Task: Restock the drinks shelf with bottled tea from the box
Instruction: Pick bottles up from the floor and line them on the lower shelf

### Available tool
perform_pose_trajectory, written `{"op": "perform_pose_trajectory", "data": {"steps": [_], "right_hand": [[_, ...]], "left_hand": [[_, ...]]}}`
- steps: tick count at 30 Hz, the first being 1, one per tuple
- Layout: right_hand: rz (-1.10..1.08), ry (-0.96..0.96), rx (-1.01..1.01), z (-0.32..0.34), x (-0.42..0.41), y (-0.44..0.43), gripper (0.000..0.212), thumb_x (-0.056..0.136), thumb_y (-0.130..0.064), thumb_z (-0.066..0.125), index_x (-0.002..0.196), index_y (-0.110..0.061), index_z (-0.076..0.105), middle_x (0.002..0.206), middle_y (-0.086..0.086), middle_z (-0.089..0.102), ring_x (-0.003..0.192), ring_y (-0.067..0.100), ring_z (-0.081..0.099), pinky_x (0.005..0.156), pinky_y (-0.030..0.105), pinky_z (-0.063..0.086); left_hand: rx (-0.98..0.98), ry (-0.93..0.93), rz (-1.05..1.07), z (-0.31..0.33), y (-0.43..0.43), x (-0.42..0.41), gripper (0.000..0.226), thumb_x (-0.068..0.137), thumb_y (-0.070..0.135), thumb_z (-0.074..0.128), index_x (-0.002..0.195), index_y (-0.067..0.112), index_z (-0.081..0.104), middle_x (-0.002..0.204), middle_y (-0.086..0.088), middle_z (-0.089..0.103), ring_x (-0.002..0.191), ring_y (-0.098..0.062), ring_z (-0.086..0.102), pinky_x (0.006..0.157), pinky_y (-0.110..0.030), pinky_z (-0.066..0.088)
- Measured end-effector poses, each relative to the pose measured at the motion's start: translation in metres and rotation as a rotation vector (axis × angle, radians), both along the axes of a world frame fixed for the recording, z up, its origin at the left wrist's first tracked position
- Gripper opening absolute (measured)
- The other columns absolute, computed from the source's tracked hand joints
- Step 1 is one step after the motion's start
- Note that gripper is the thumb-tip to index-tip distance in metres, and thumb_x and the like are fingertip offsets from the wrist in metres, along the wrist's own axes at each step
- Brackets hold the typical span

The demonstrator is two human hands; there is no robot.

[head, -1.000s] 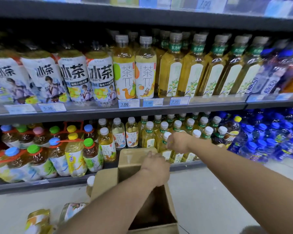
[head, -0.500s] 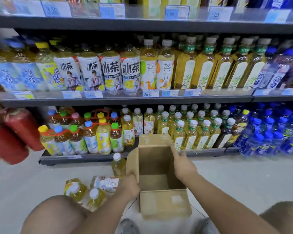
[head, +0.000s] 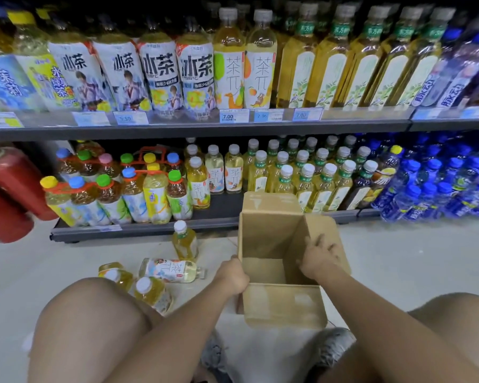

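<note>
An open cardboard box (head: 268,236) stands on the floor before the bottom shelf (head: 144,230), and its inside looks empty. My left hand (head: 231,276) grips its left wall near the front corner. My right hand (head: 317,258) grips its right wall and flap. Left of the box, tea bottles are on the floor: one upright (head: 185,240), one lying with a white label (head: 172,270), two lying by my knee (head: 150,293). Rows of white-capped tea bottles (head: 304,178) fill the bottom shelf behind the box.
The upper shelf (head: 205,125) carries large tea bottles and price tags. Blue-capped bottles (head: 437,183) crowd the right end. Red cylinders (head: 9,194) hang at the left edge. My knees (head: 89,327) and shoes frame the floor below the box.
My right hand has left the shelf bottles and come to the box's right wall. The view pulled back and down, the box now stands on the floor between my knees.
</note>
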State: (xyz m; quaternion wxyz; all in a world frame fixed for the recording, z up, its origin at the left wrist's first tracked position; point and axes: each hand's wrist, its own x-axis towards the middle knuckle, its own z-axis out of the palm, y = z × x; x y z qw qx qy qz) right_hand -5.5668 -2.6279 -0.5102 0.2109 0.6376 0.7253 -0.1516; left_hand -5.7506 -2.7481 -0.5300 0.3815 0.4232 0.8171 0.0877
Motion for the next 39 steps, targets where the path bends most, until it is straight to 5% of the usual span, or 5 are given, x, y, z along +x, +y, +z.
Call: {"op": "perform_pose_trajectory", "data": {"steps": [3,10,21,29,39], "right_hand": [[-0.067,0.114,-0.02,-0.026,0.031,0.011,0.059,0.102,-0.037,0.028,0.156,-0.023,0.01,0.162,0.009,0.013,0.144,0.036,0.025,0.116,0.05,0.025],[-0.093,0.144,0.184,-0.006,0.077,0.017,0.055,0.099,-0.012,0.025,0.152,-0.023,0.023,0.161,0.015,-0.016,0.148,0.039,-0.011,0.12,0.053,0.003],[-0.02,0.057,0.135,0.013,0.152,0.02,0.054,0.097,-0.02,0.045,0.149,-0.024,0.032,0.164,0.012,0.003,0.15,0.032,0.009,0.12,0.046,0.016],[0.048,0.07,0.235,0.111,0.131,0.008,0.044,0.091,-0.013,0.048,0.135,-0.015,0.05,0.147,0.013,0.038,0.131,0.033,0.043,0.106,0.045,0.04],[0.321,0.162,0.298,0.204,0.0,-0.018,0.052,0.09,-0.007,0.048,0.139,-0.025,0.048,0.129,0.01,0.055,0.108,0.032,0.059,0.077,0.04,0.053]], "left_hand": [[0.01,-0.002,-0.039,-0.006,0.014,0.013,0.042,0.092,0.021,0.051,0.132,0.011,0.046,0.125,-0.013,0.06,0.112,-0.031,0.06,0.078,-0.03,0.043],[0.044,-0.123,-0.115,-0.012,0.057,0.071,0.046,0.093,0.021,0.05,0.137,0.009,0.045,0.131,-0.013,0.059,0.113,-0.03,0.059,0.089,-0.029,0.049],[0.092,-0.132,-0.221,-0.011,0.101,0.193,0.046,0.105,0.038,0.036,0.143,0.012,0.037,0.126,-0.019,0.061,0.113,-0.036,0.059,0.084,-0.035,0.044],[0.196,0.055,-0.4,0.053,0.098,0.155,0.031,0.103,0.035,0.04,0.11,0.016,0.063,0.116,-0.01,0.067,0.101,-0.029,0.061,0.086,-0.033,0.05],[0.24,0.332,-0.367,0.16,0.045,0.032,0.014,0.09,0.025,0.048,0.094,0.021,0.061,0.109,-0.008,0.063,0.095,-0.03,0.06,0.078,-0.036,0.05]]}}
